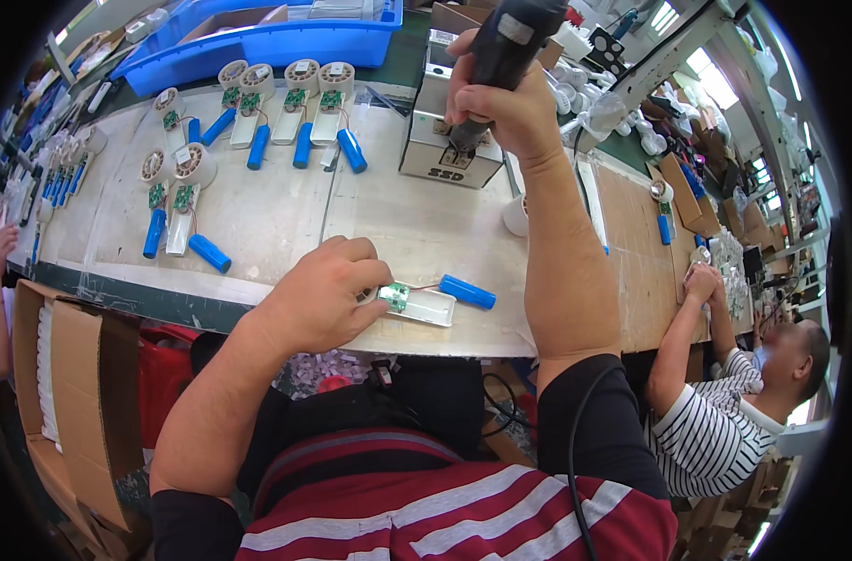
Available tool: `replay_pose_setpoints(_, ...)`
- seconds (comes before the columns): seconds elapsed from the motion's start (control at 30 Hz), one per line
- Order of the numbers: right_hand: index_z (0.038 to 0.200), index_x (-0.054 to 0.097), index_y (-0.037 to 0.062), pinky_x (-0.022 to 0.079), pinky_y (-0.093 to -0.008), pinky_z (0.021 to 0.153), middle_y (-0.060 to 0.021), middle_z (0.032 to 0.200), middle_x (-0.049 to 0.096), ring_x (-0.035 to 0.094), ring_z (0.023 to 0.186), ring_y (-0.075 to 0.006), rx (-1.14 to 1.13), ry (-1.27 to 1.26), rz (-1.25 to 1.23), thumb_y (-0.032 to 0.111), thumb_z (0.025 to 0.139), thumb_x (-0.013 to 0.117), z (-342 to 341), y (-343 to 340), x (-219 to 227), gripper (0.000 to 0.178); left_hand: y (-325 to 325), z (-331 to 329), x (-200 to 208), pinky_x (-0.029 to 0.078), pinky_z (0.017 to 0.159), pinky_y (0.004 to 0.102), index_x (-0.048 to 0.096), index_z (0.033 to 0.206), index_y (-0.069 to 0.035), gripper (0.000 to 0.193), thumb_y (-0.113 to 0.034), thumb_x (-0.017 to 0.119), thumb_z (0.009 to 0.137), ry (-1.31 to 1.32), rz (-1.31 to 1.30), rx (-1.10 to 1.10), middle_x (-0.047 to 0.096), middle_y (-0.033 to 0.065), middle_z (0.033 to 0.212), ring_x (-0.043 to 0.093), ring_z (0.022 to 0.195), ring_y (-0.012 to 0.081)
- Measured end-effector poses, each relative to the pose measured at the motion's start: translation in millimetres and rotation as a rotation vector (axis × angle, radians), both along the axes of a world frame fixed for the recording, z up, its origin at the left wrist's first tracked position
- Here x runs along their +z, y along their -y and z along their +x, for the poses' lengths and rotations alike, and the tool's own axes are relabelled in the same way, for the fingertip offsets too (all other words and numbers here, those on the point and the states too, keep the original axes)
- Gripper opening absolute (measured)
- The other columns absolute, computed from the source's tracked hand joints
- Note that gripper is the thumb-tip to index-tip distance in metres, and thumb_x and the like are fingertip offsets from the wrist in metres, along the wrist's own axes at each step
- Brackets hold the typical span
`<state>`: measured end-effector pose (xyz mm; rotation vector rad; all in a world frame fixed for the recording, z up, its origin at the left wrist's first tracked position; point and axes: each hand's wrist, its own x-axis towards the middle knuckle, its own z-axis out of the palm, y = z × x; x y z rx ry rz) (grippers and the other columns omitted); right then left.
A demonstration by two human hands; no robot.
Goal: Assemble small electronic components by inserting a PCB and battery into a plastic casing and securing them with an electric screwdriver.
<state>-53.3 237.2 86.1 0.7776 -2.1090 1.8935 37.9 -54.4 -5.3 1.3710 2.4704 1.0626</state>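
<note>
My left hand (325,294) is closed around the head end of a small white plastic fan housing (433,308) near the table's front edge. Fingers cover most of that end. Beside the fingertips sits a green circuit board (395,297), and a thin wire runs from it to a blue cylindrical battery (468,292) lying just past the housing. My right hand (512,110) grips a black electric screwdriver (512,45), pointing down. Its tip meets the dark opening in the front of a pale box-shaped screw feeder (449,168).
Several similar fan housings with boards and batteries (302,145) lie across the table's left side. Behind them stands a blue bin (267,51). A white round part (515,216) is next to my right forearm. At right, a co-worker in a striped shirt (715,430) handles something small.
</note>
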Motion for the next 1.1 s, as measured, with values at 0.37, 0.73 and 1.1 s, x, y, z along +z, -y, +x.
replay_pose_setpoints(0.37,0.135,0.057,-0.0054,0.058,-0.0347,0.064,-0.0091,0.084,0.069,0.069,0.064,-0.0235,-0.384,-0.119,-0.186,-0.001,0.086,0.07,6.8,20.2,-10.9,0.051,2.1,-1.8,-1.0,0.053,0.089,0.0468,0.076,0.104,-0.003,0.025,-0.013,0.083,0.083,0.005,-0.003,-0.003,0.068,0.0153,0.101,0.066,0.099,0.0374)
replay_pose_setpoints(0.73,0.147,0.046,-0.0049,0.06,-0.0411,0.064,-0.0124,0.078,0.064,0.067,0.063,-0.0238,-0.269,-0.077,-0.292,0.001,0.09,0.066,107.8,51.7,-29.1,0.061,0.2,-2.1,-1.6,0.053,0.09,0.0473,0.075,0.106,-0.003,0.025,-0.013,0.082,0.084,0.0,0.008,-0.019,0.067,0.0157,0.102,0.065,0.101,0.0388)
replay_pose_setpoints(1.1,0.148,0.045,-0.0036,0.061,-0.0415,0.068,-0.0128,0.079,0.063,0.067,0.065,-0.023,-0.123,0.021,-0.403,0.004,0.092,0.067,133.8,76.3,-39.7,0.061,1.0,-1.4,-1.9,0.053,0.089,0.0472,0.074,0.104,-0.004,0.025,-0.012,0.082,0.082,-0.015,0.017,-0.018,0.066,0.0147,0.1,0.064,0.101,0.0379)
